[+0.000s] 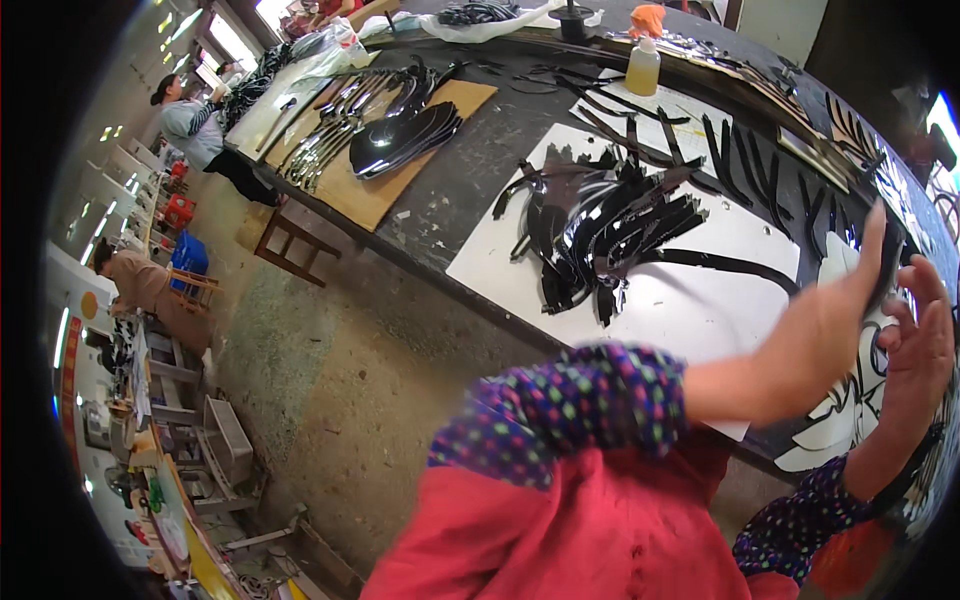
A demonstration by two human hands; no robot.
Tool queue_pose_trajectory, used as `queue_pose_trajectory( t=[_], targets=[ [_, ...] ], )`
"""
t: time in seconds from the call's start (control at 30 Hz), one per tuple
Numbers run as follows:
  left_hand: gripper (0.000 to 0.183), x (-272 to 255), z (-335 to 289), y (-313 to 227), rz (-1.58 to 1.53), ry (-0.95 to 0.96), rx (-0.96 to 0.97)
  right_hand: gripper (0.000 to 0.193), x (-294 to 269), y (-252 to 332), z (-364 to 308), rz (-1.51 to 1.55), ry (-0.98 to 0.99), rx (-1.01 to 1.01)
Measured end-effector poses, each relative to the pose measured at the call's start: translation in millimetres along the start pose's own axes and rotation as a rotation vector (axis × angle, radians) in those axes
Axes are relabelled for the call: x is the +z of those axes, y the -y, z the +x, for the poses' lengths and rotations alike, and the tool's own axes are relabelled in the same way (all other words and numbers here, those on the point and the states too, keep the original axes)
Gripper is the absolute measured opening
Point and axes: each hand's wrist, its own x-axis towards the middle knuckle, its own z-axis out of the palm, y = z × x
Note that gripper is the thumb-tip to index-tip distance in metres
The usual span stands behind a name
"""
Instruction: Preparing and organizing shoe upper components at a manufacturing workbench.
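Note:
My left hand (815, 335) reaches across to the right, smeared by motion, one finger stretched upward and the others hidden. Close beside it, my right hand (920, 345) is raised with its fingers bent. A dark glossy strip (886, 265) shows between the two hands; its grip is partly hidden. Left of my hands, a heap of shiny black strips (610, 230) lies on a white sheet (485, 255). One long black strip (715, 263) runs from the heap toward my left hand and passes out of sight behind it.
A brown board (370, 205) carries black glossy pieces (405, 140). A bottle of yellowish liquid (643, 70) stands at the table's far side. More black strips (750, 170) lie at the right. A wooden stool (297, 247) is by the table; two people work at the left.

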Motion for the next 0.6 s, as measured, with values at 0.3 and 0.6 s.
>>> queue_pose_trajectory(
  t=[0.3, 0.6],
  targets=[
    [0.018, -358, 197, -45, 0.376, -0.564, -0.027, 0.018, 24, -66, -17, -0.175, 0.124, 0.256],
    [0.03, -616, 34, 41, 0.681, -0.405, -0.169, 0.014, 20, -95, -51, -0.223, 0.223, 0.639]
  ],
)
